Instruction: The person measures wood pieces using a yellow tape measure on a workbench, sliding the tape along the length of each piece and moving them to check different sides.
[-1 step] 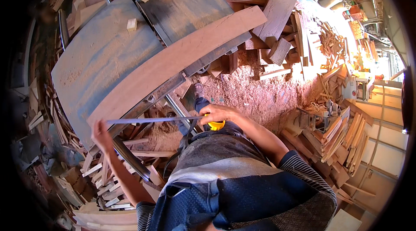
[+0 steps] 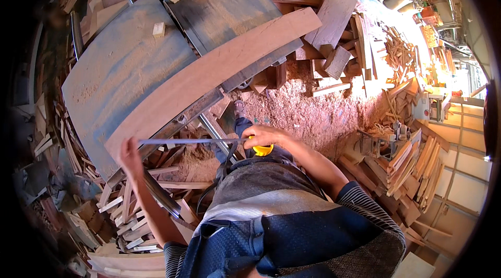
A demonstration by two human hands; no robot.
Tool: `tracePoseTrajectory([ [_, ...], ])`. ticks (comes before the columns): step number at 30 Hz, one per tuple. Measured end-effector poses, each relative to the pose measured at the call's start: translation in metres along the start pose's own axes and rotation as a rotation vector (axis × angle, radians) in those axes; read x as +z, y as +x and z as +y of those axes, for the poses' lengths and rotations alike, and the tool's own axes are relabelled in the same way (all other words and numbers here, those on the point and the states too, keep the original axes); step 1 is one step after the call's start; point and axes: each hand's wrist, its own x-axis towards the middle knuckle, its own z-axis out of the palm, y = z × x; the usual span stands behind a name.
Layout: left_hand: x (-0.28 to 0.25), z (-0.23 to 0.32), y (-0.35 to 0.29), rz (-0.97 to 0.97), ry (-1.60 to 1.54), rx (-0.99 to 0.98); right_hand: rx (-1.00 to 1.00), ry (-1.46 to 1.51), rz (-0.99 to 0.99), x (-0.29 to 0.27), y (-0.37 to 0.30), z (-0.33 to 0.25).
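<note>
A yellow tape measure [image 2: 262,149] sits in my right hand [image 2: 261,136], whose fingers are wrapped round it in front of my waist. Its thin blade [image 2: 190,141] runs out to the left, stretched nearly straight. My left hand [image 2: 131,158] is closed on the blade's far end, though the fingertips are blurred. Just beyond the hands, a long wooden board [image 2: 209,74] lies slantwise along the near edge of a grey metal machine table [image 2: 130,64]. The left hand is beside the board's near left end; whether they touch I cannot tell.
Small wood blocks [image 2: 158,29] and sawdust lie on the machine table. A metal rail [image 2: 214,132] juts toward me below the board. Offcuts [image 2: 336,61] are heaped to the right, and wood scraps [image 2: 141,226] at lower left. Shavings [image 2: 313,105] cover the floor. Stacked strips [image 2: 412,160] stand at right.
My left hand has shifted a little to the right, toward the right hand, and the stretch of blade between them is shorter. The board has not moved.
</note>
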Motion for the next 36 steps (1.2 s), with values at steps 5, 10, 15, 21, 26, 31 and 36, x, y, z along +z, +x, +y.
tracePoseTrajectory([
  [5, 0.093, 0.072, 0.015, -0.306, 0.407, 0.262, 0.138, 0.217, 0.343, -0.075, -0.027, 0.035],
  [10, 0.138, 0.097, 0.048, -0.508, 0.703, 0.462, 0.011, 0.677, 0.932, -0.211, -0.051, 0.071],
  [15, 0.152, 0.084, 0.073, -0.573, 0.77, 0.512, 0.042, 0.247, 1.27, -0.354, -0.025, 0.108],
  [21, 0.157, 0.091, 0.081, -0.629, 0.824, 0.44, 0.227, -0.033, 1.292, -0.453, 0.009, 0.168],
  [26, 0.155, 0.09, 0.08, -0.614, 0.808, 0.458, 0.187, 0.042, 1.119, -0.457, 0.013, 0.15],
  [31, 0.143, 0.091, 0.077, -0.586, 0.776, 0.421, 0.262, 0.012, 1.099, -0.444, 0.015, 0.141],
  [36, 0.111, 0.064, 0.065, -0.522, 0.819, 0.417, 0.324, -0.249, 1.183, -0.41, 0.039, 0.143],
])
